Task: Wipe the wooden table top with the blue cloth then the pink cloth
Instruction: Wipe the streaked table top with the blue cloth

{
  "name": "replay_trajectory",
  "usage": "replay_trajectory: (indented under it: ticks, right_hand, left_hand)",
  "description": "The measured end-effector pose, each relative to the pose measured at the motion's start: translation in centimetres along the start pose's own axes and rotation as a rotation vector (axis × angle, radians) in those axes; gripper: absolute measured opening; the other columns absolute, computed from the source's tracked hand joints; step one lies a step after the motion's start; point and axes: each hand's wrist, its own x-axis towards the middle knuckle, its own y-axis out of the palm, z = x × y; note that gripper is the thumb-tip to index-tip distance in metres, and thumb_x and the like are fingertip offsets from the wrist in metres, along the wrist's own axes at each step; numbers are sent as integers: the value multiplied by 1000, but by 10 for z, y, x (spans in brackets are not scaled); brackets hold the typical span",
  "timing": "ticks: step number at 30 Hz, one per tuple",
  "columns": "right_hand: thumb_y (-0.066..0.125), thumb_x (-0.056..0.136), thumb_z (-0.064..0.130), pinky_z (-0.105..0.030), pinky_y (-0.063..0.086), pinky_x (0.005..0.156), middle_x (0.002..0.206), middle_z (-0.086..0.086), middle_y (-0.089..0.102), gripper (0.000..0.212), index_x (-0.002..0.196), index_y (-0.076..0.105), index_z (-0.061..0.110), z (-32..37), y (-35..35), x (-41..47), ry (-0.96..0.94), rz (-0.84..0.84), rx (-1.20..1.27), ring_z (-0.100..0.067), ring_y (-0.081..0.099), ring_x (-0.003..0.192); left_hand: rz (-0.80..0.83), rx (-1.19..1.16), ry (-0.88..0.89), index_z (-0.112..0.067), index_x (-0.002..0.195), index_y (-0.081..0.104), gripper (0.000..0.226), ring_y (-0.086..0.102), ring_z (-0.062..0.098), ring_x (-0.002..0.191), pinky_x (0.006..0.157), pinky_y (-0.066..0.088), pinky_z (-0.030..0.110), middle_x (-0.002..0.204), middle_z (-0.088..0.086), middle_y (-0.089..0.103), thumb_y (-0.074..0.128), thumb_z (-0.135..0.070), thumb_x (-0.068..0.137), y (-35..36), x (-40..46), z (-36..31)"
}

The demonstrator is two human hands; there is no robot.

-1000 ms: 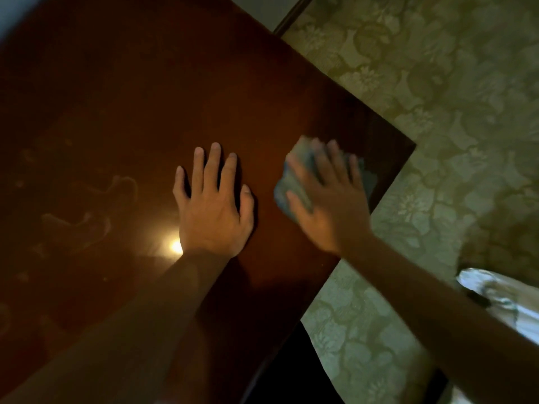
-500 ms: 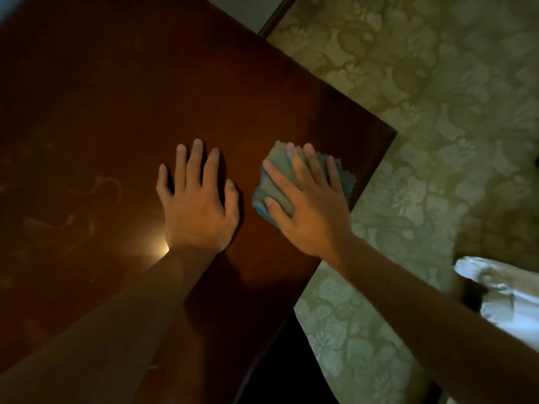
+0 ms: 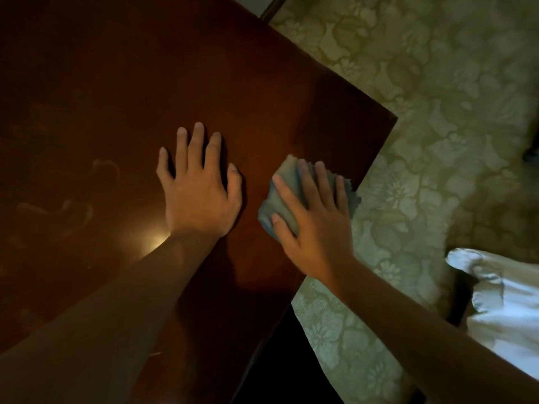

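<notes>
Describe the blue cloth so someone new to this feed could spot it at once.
Start at the dark reddish wooden table that fills the left of the view, and follow it to its right edge beside the patterned floor. There the right hand presses flat on a small bunched blue cloth. It is the only fabric on the table; the left hand beside it lies on bare wood.

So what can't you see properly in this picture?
Head view only:
- Crumpled blue cloth: mostly covered by the right hand pressing it.
- Dark glossy wooden table top: cut off at the left and top edges; the left hand and forearm cover part.
- Pink cloth: not in view.
- White fabric: cut off right, unidentifiable.
</notes>
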Motion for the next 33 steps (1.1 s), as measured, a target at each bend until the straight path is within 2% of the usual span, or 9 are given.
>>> replay_trajectory:
  ticks: [4, 7, 10, 15, 19, 23, 28, 31, 33]
  right_hand:
    - [37, 99, 56, -57, 10, 125, 167, -9, 26, 60, 155, 37, 34, -24, -6, 20, -70, 29, 3, -33, 17, 155]
    - [23, 101, 59, -55, 2, 126, 170, -7, 15, 62, 159, 26, 37, -73, -20, 74, 117, 19, 7, -31, 7, 157]
    - [24, 104, 56, -55, -1, 126, 171, -8, 12, 59, 160, 22, 38, -99, -29, 108, 263, 8, 16, -31, 4, 158]
    - [24, 103, 55, -59, 4, 125, 170, -11, 12, 62, 161, 20, 34, -37, -14, 49, 230, 11, 1, -33, 5, 157]
    - [35, 99, 54, -61, 12, 123, 167, -13, 22, 63, 158, 32, 32, 36, 5, -27, 146, 9, 11, -39, 18, 154]
    - [41, 98, 55, -61, 16, 123, 167, -12, 24, 64, 157, 35, 33, 19, 3, -15, 37, 28, -5, -38, 20, 154]
    - [24, 100, 58, -58, 6, 125, 170, -10, 15, 64, 160, 22, 36, -21, -8, 39, 185, 11, 1, -33, 6, 157]
    - [19, 100, 58, -58, 4, 125, 170, -12, 15, 65, 161, 21, 34, -13, -9, 41, 246, 2, -7, -34, 5, 157]
    - [20, 101, 58, -60, 6, 125, 169, -15, 15, 66, 161, 21, 31, 11, -6, 29, 189, 25, -20, -36, 7, 157]
  left_hand:
    - [3, 5, -1, -16, 150, 37, 55, 14, 28, 153, 120, 8, 54, 162, 10, 28, 34, -43, 102, -1, 0, -1]
    - [5, -8, 3, -16, 150, 37, 55, 14, 28, 153, 120, 7, 54, 162, 10, 28, 35, -43, 103, -1, 0, 0]
    - [8, -11, 2, -16, 150, 37, 55, 14, 29, 153, 120, 8, 56, 162, 10, 28, 36, -43, 103, -2, -1, -1]
    - [-3, -11, 7, -16, 149, 38, 55, 15, 29, 152, 119, 9, 56, 161, 11, 29, 35, -44, 102, -2, 0, 0]
    - [-10, 9, 10, -15, 149, 38, 55, 17, 30, 152, 119, 10, 56, 161, 11, 30, 34, -44, 102, -3, -1, -1]
    - [19, 11, -1, -15, 149, 38, 55, 16, 29, 152, 119, 9, 55, 161, 10, 29, 34, -44, 102, -6, 0, -2]
    - [34, -34, -5, -14, 149, 40, 55, 15, 30, 152, 120, 6, 55, 161, 11, 30, 35, -43, 103, -12, -1, -4]
    - [40, -61, -5, -13, 149, 42, 54, 15, 29, 152, 121, 4, 53, 160, 11, 32, 38, -42, 103, -14, -1, -4]
    - [44, -97, -19, -14, 147, 44, 52, 15, 28, 153, 121, 2, 50, 160, 10, 32, 41, -41, 103, -15, 0, -2]
